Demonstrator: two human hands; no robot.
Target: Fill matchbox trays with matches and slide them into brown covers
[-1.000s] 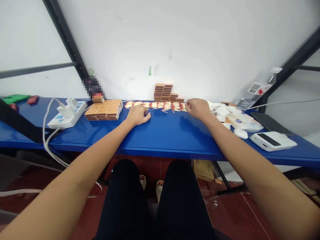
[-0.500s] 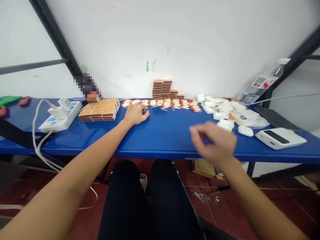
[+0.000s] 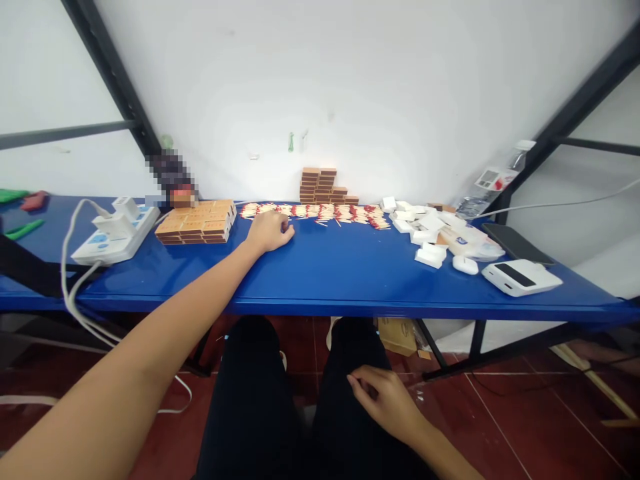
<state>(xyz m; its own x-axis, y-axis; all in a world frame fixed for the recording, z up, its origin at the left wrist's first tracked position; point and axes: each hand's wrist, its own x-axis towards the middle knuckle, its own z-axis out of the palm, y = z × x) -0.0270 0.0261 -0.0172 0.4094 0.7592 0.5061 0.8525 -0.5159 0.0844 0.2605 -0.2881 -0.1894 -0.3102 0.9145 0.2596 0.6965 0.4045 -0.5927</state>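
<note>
Blue surface: I log loose matches rowed at rear. L hand curled by them, R hand curled over thigh; can't tell if either grip's holding. Risk: L-hand nudge could scatter matches.

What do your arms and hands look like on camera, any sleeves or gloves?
The left hand and right hand are ungloved. The left arm and the visible part of the right arm are bare, showing no sleeves. No watch, bracelet, ring or marking shows.
</note>
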